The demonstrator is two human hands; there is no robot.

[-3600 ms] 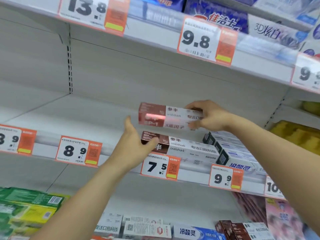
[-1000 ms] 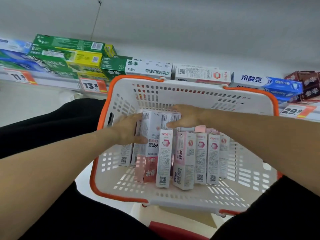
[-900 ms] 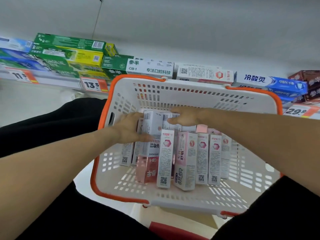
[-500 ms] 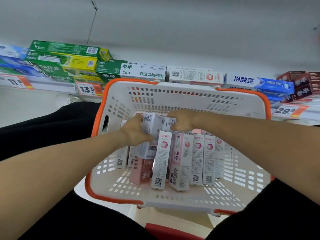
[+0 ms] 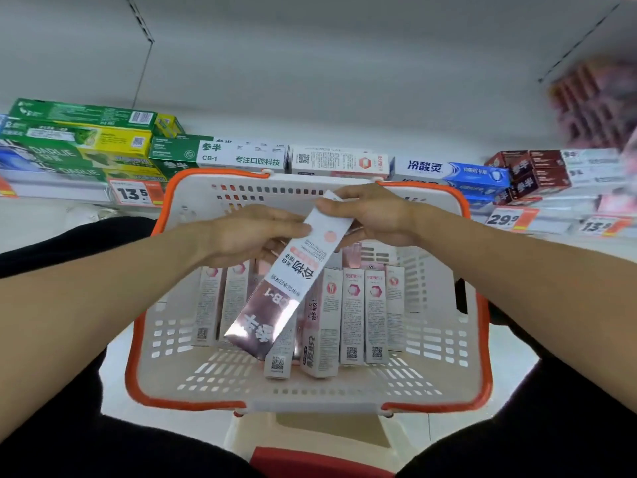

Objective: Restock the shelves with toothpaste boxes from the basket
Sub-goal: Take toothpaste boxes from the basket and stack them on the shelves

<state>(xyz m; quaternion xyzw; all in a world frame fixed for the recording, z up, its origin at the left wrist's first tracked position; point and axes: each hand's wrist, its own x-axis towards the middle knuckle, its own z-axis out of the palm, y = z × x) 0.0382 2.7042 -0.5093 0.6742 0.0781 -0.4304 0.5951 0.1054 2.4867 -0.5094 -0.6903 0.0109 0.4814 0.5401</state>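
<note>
A white basket with an orange rim [image 5: 138, 367] sits in front of me, holding several upright pink-and-white toothpaste boxes [image 5: 351, 315]. Above them I hold one white and metallic-pink toothpaste box [image 5: 293, 281] tilted, its far end up. My right hand [image 5: 372, 215] pinches that far end. My left hand [image 5: 255, 236] grips its left side just below. The box's near end hangs over the boxes in the basket.
The bottom shelf behind the basket carries green and yellow boxes [image 5: 86, 139], white boxes [image 5: 241, 155], a blue box [image 5: 451, 170] and dark red boxes [image 5: 541, 174]. Orange price tags [image 5: 134, 193] line its edge. My dark-clothed legs flank the basket.
Earlier both hands set a box on the upper shelf. In the last second they reached into the basket, closed on one box and lifted it up and out, tilted.
</note>
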